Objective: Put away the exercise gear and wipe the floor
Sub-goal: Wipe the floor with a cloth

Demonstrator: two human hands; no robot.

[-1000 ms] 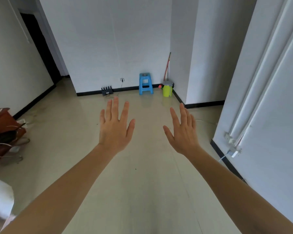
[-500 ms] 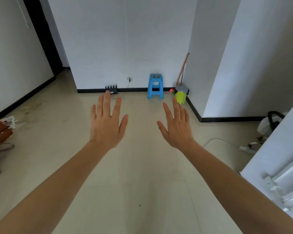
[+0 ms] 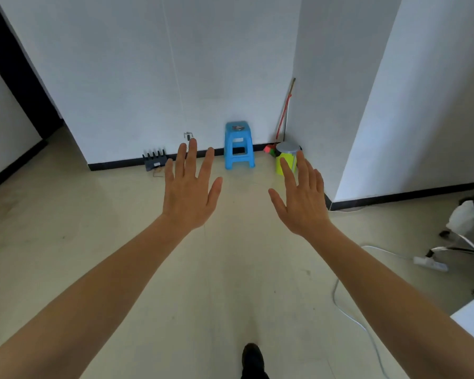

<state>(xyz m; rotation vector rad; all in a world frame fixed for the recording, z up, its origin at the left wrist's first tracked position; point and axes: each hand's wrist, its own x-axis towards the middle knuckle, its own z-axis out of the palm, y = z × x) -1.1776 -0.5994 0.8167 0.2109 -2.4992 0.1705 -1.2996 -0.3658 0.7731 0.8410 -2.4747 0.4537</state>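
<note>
My left hand [image 3: 189, 192] and my right hand [image 3: 303, 201] are both stretched out in front of me over the pale tiled floor [image 3: 93, 242], fingers straight and spread, holding nothing. A long-handled mop or broom [image 3: 284, 116] with a red and green head leans in the far corner beside a yellow-green bucket [image 3: 285, 161] with a grey lid. No exercise gear shows in this view.
A blue plastic stool [image 3: 238, 144] stands against the far wall, a black router [image 3: 155, 161] to its left. A swivel chair [image 3: 471, 233] and a white power strip [image 3: 430, 263] with its cable lie at the right. My dark shoe [image 3: 253, 361] is at the bottom.
The view has swung right and moved forward: the stool and bucket are nearer, the white door at right has left the frame and the chair has come in. Both hands stay spread.
</note>
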